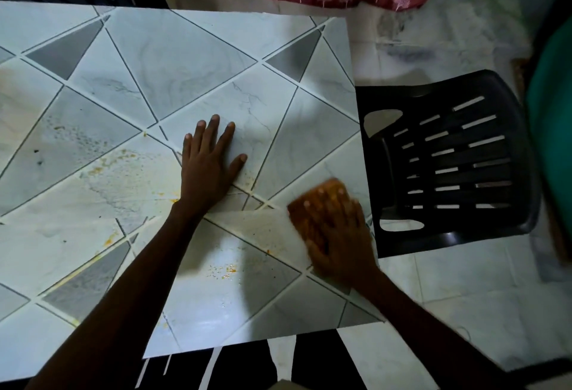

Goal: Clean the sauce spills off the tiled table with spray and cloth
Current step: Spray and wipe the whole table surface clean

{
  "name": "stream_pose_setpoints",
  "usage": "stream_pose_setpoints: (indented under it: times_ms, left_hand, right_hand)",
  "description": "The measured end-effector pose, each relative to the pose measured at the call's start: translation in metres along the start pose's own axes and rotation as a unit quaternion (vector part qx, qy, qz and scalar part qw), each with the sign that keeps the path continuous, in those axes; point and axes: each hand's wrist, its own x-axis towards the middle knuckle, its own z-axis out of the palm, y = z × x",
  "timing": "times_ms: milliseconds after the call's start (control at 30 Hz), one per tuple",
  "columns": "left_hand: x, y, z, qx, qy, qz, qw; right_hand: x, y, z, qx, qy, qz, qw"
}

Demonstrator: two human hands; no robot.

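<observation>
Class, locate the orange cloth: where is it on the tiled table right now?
In the head view, the orange cloth lies under the right hand near the right edge of the table, beside the black chair.

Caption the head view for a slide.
Right hand wipes orange cloth over sauce-specked grey tiled table; left hand rests flat nearby.

No readable txt, labels, brands or nos. anywhere in view.

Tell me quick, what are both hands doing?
Left hand: open, flat on the table.
Right hand: open, pressing the orange cloth on the table; blurred.
</observation>
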Motion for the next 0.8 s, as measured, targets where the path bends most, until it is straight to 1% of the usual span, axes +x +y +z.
stream_pose_setpoints:
  times_ms: [67,133,200,233,300,333,400,467,567,633,700,733,800]
  left_hand:
    - [0.0,-0.004,-0.001,-0.005,0.003,0.001,1.0]
    - [0.001,-0.007,-0.005,-0.032,0.003,0.016,0.999]
    - [0.001,-0.016,-0.013,-0.057,0.017,0.017,0.998]
    - [-0.001,-0.024,-0.018,-0.052,0.031,0.006,0.998]
    - [-0.005,-0.042,-0.026,-0.032,0.043,-0.022,0.998]
    - [-0.009,-0.052,-0.03,-0.024,0.043,-0.03,0.998]
    - [-0.017,-0.068,-0.036,-0.007,0.032,-0.018,0.999]
    - [-0.023,-0.074,-0.037,0.013,0.02,0.005,1.0]
    - [-0.022,-0.073,-0.038,0.005,0.023,0.003,1.0]
    - [-0.022,-0.071,-0.038,-0.015,0.034,-0.005,0.999]
    - [-0.023,-0.072,-0.038,-0.03,0.044,-0.001,0.999]
    - [-0.024,-0.074,-0.039,-0.033,0.046,0.003,0.998]
    - [-0.021,-0.075,-0.042,-0.041,0.047,0.012,0.998]
  right_hand:
    - [0.067,-0.006,-0.003,-0.009,0.024,0.077,0.997]
    - [0.142,-0.026,-0.009,-0.013,0.049,0.155,0.987]
    - [0.2,-0.061,-0.013,-0.018,0.051,0.178,0.982]
    - [0.213,-0.081,-0.014,-0.018,0.046,0.169,0.984]
    - [0.209,-0.11,-0.011,-0.017,0.037,0.12,0.992]
    - [0.195,-0.119,-0.009,-0.014,0.034,0.08,0.996]
    - [0.147,-0.124,-0.003,0.005,0.029,0.011,1.0]
    - [0.089,-0.12,0.003,0.02,0.022,-0.018,0.999]
    - [0.019,-0.089,0.007,0.003,0.001,-0.03,1.0]
    - [0.007,-0.06,0.003,-0.015,-0.024,-0.051,0.998]
    - [0.024,-0.041,-0.001,-0.017,-0.037,-0.062,0.997]
    - [0.042,-0.035,-0.003,-0.015,-0.032,-0.052,0.998]
    - [0.096,-0.031,-0.008,-0.022,-0.007,0.016,1.0]
